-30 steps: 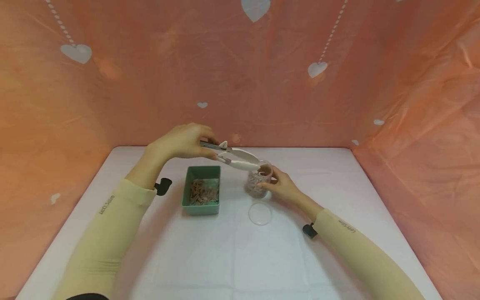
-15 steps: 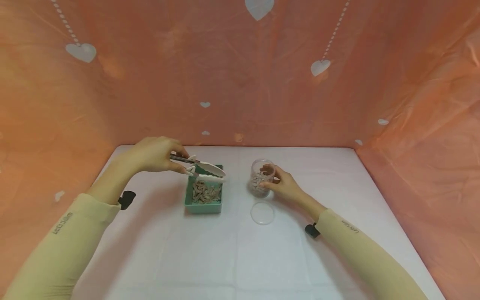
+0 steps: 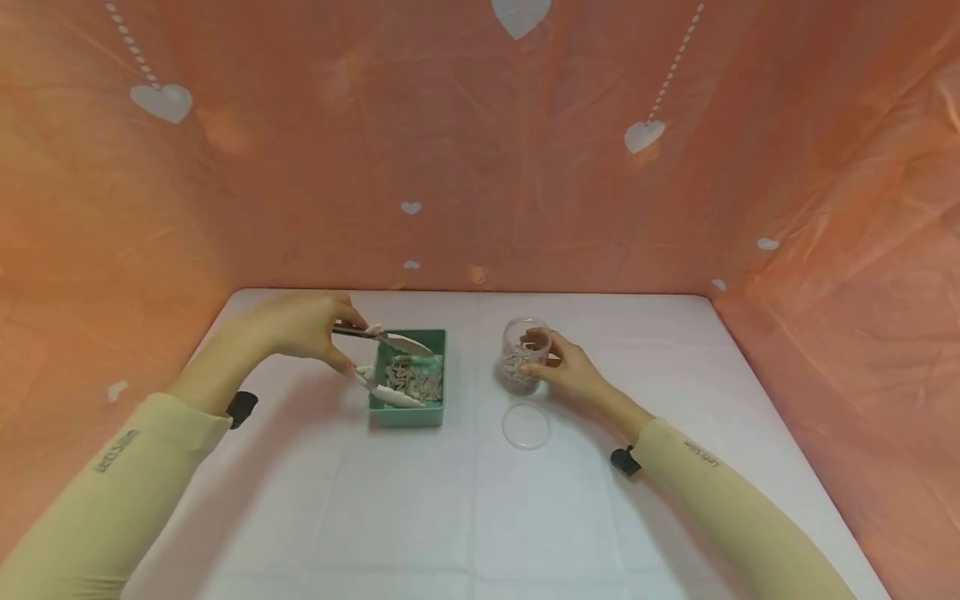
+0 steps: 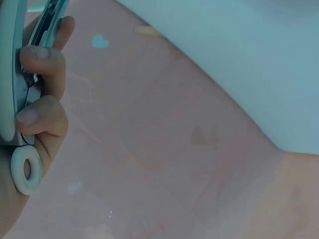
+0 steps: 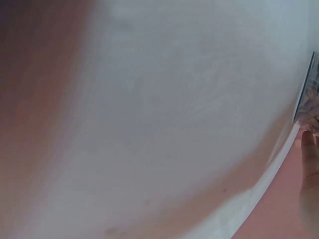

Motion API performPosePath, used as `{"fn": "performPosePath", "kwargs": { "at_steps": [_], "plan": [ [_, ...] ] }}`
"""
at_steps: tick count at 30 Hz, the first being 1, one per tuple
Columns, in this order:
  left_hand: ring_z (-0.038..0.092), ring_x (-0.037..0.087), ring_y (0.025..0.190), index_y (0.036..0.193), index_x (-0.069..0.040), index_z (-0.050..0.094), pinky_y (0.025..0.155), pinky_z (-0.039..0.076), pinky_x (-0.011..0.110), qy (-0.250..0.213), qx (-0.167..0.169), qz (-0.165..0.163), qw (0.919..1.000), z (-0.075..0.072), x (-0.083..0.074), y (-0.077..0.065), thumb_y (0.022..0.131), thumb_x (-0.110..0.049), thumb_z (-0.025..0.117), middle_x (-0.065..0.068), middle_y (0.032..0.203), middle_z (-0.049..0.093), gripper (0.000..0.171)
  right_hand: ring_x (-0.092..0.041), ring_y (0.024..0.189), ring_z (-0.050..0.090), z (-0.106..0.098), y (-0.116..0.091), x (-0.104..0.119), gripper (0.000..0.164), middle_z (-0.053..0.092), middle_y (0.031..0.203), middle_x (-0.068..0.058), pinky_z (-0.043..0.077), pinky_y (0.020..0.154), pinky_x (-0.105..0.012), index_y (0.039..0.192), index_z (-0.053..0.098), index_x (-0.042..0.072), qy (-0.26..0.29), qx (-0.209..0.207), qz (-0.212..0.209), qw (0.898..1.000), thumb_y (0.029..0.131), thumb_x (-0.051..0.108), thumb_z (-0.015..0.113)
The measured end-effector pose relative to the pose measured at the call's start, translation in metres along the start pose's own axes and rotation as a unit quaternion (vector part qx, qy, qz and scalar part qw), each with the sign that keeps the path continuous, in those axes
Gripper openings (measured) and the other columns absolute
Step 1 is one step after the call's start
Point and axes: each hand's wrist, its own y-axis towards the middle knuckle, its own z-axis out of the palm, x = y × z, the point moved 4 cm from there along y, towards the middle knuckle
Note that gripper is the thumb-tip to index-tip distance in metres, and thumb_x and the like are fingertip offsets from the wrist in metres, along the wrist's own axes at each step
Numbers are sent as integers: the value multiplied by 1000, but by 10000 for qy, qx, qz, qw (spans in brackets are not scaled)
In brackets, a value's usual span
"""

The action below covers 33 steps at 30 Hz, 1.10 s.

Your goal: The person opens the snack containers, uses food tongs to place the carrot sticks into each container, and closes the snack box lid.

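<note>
My left hand (image 3: 307,329) grips a pair of tongs (image 3: 405,344) by the handles, and the white tips are spread wide over the green rectangular box (image 3: 407,417). Small brownish-grey strips (image 3: 415,379) lie in the bottom of that box. In the left wrist view, curled fingers (image 4: 45,74) wrap the tongs' handle, with a white ring (image 4: 26,169) at its end. My right hand (image 3: 573,371) holds a clear plastic jar (image 3: 517,379) round its side; similar strips fill its lower part. The right wrist view catches only the jar's edge (image 5: 310,107) and some fingers (image 5: 309,154).
A clear round lid (image 3: 526,426) lies on the white tabletop (image 3: 465,508) just in front of the jar. Orange sheeting (image 3: 450,167) with white hearts rises behind the table and along both sides.
My left hand has carried the tongs leftward from the jar's mouth to over the green box, and the tips have spread apart. My right hand stays on the jar.
</note>
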Motion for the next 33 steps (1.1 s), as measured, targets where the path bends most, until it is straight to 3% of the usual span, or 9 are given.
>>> {"fn": "performPosePath", "kwargs": {
  "at_steps": [8,17,33],
  "plan": [
    [66,19,97,123,-17,77,82,54,50,163,195,0,9997,19,7,12,70,-50,93,-3,112,69,65,-42,136,55,1,1,2,58,57,145,-23,45,110,-52,145,51,-2,-92,-7,-27,10000,94,9,77],
    [65,22,99,124,-14,76,84,53,52,18,196,24,9998,29,14,18,71,-52,92,-1,110,68,68,-42,134,55,1,2,1,57,58,144,-24,46,110,-52,144,52,-2,-92,-16,-71,9999,94,8,77],
    [68,33,113,119,-15,77,93,50,59,13,316,-108,9994,26,11,24,80,-45,88,4,120,74,51,-42,136,54,0,1,-4,55,58,144,-24,45,111,-53,143,53,-2,-14,-69,-56,10000,94,7,77]
  ]
}}
